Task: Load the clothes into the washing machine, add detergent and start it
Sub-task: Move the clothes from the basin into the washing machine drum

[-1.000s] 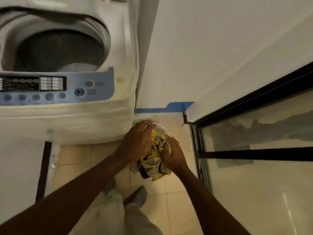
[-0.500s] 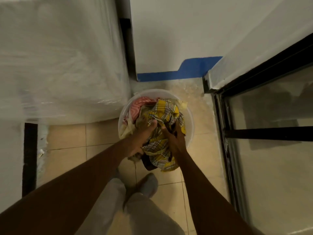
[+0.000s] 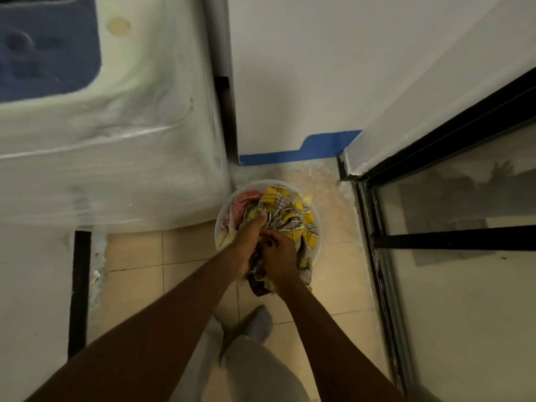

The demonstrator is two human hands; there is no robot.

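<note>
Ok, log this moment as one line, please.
phase: gathering clothes | left hand: gripping yellow plaid cloth | right hand: gripping same | basin: on floor beside washing machine

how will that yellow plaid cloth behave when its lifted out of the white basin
Probably floppy: the yellow plaid cloth is crumpled and its end droops below both hands. Likely light, bunched into one handful. It may drag the pink cloth lying against it in the round white basin.

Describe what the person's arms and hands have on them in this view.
Both arms are bare along all that shows of them: no sleeves or cuffs. The left hand and right hand wear no gloves, and no watch or bracelet shows at either wrist. Blur hides any ring.
</note>
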